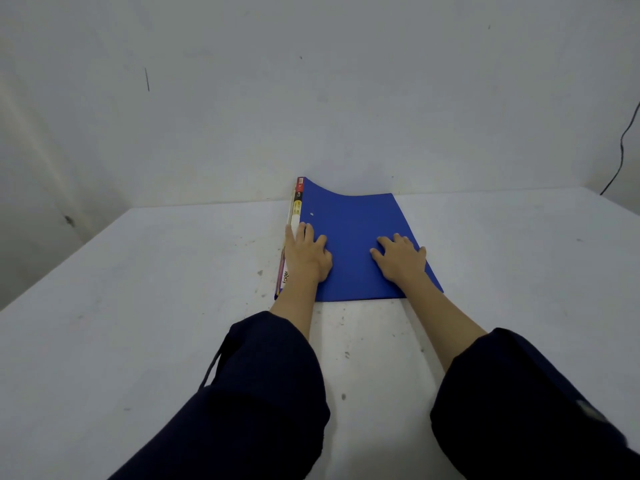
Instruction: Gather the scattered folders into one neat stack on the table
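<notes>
A stack of folders lies on the white table (138, 306), its far end against the wall. The top one is a blue folder (353, 223) whose far left corner curls upward. Along the left side, the edges of lower folders (284, 277) show, with a white label strip reading "Folder". My left hand (306, 252) rests flat on the stack's left edge, fingers spread, thumb over the side. My right hand (398, 258) lies flat on the blue cover's right half, fingers apart. Neither hand is gripping anything.
A pale wall (311, 98) rises right behind the stack. A dark cable (621, 150) hangs down the wall at far right. The tabletop carries small dark specks and smudges. My dark sleeves fill the lower part of the view.
</notes>
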